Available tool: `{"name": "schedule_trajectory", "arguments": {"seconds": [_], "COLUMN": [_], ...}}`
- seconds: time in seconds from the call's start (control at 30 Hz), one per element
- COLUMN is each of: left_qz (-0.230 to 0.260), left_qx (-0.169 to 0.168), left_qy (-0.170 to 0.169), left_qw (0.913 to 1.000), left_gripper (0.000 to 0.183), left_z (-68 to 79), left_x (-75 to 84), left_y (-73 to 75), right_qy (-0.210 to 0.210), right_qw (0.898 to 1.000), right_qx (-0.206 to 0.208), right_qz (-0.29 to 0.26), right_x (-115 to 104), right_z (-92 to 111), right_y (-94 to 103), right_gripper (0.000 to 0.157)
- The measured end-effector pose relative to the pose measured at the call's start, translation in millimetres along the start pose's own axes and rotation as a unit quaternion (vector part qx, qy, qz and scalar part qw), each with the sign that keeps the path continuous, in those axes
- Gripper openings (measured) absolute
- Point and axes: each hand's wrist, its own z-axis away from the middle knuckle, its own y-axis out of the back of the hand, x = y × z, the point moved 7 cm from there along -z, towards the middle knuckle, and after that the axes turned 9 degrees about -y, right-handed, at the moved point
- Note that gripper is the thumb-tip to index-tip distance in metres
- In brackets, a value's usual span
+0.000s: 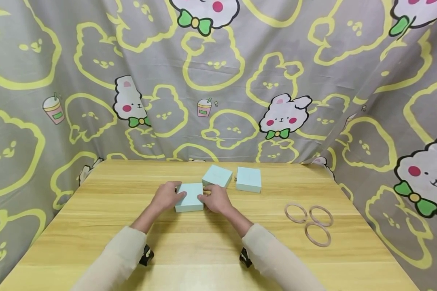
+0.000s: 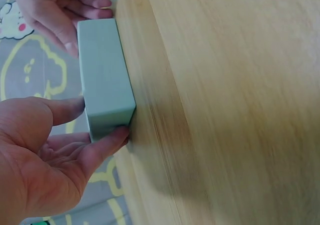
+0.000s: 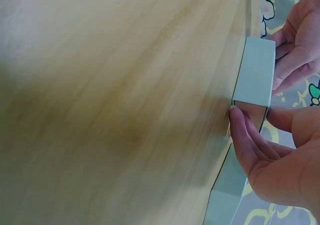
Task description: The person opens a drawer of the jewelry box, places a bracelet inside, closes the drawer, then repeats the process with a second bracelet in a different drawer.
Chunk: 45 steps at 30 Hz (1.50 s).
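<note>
A small pale blue box (image 1: 190,196) lies flat on the wooden table between both hands. My left hand (image 1: 166,196) holds its left end, thumb on the top edge and fingers against the end face, as the left wrist view shows. At the opposite end, my right hand (image 1: 217,199) pinches the box (image 3: 255,72) with the thumb on top and fingertips at the lower edge. That end face looks brownish in the right wrist view, partly covered by the fingers. Just behind the right hand sits a second pale blue box (image 1: 217,175), turned at an angle.
A third pale blue box (image 1: 249,178) stands farther right, with a small dark bit at its left side. Toward the table's right lie three pinkish rings (image 1: 317,235), close together. A grey patterned curtain (image 1: 233,93) borders the wooden table (image 1: 204,258) at the back and sides.
</note>
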Motion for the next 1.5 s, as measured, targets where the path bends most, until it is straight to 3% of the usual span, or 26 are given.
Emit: {"name": "schedule_trajectory", "arguments": {"seconds": [0.77, 1.23, 1.5], "left_qz": [0.027, 0.043, 0.051], "left_qx": [-0.008, 0.011, 0.007], "left_qy": [-0.045, -0.075, -0.075], "left_qw": [0.9986, 0.9962, 0.9958], "left_gripper": [0.050, 0.048, 0.052], "left_z": [9.1, 6.1, 7.3], "left_x": [43.1, 66.7, 74.5], "left_y": [-28.0, -45.2, -54.1], "right_qy": [-0.024, -0.039, -0.052], "right_qw": [0.996, 0.997, 0.997], "right_qx": [-0.068, -0.061, -0.055], "right_qz": [-0.042, -0.027, -0.031], "right_x": [35, 52, 57], "right_z": [31, 41, 43], "right_y": [26.8, 52.0, 58.7], "right_gripper": [0.055, 0.054, 0.053]}}
